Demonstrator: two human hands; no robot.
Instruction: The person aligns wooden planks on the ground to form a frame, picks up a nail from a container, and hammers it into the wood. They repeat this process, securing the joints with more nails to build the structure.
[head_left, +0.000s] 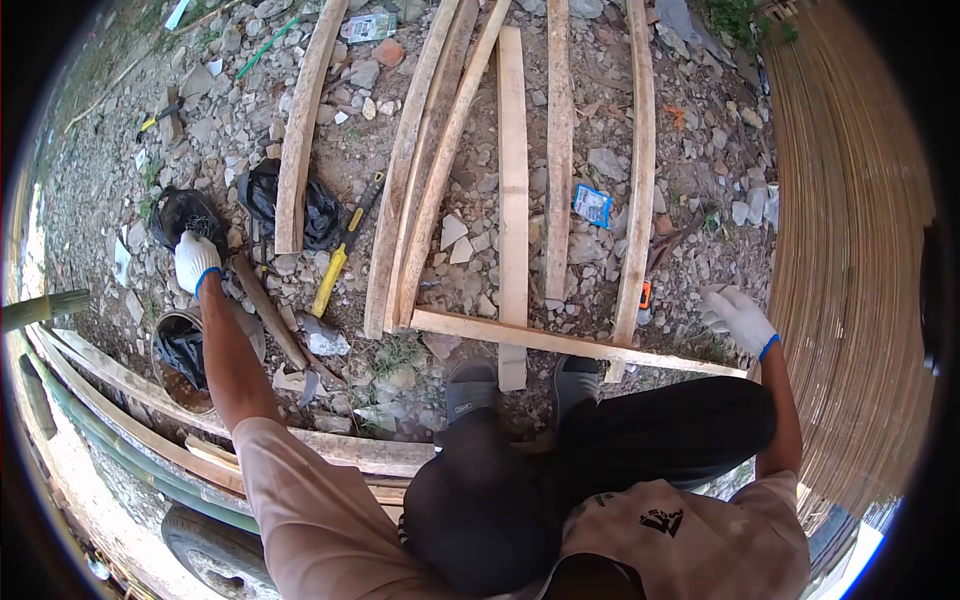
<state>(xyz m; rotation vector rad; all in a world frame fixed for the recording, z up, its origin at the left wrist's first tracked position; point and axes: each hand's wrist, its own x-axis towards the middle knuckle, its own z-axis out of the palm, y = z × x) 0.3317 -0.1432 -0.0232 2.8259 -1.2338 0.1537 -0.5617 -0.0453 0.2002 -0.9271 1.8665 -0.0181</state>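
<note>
Just beyond my left grip (195,260), which rests loosely unclenched on a black bag (185,215), and beside my empty, spread right grip (735,315), I see the cross slat (560,342) on the gravel, probably light, stiff, splintery, best grasped mid-length.

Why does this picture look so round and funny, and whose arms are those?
The camera sits on a person's head and looks down, and its wide lens bends everything round. You see their own arms, knees and shoes. Both hands wear white gloves. The left hand reaches to a black bag on the stony ground; whether it grips anything I cannot tell. The right hand is open, near the end of a wooden strip that lies across several long planks. A yellow-handled tool lies among the stones, and a bucket stands by the left arm.
</note>
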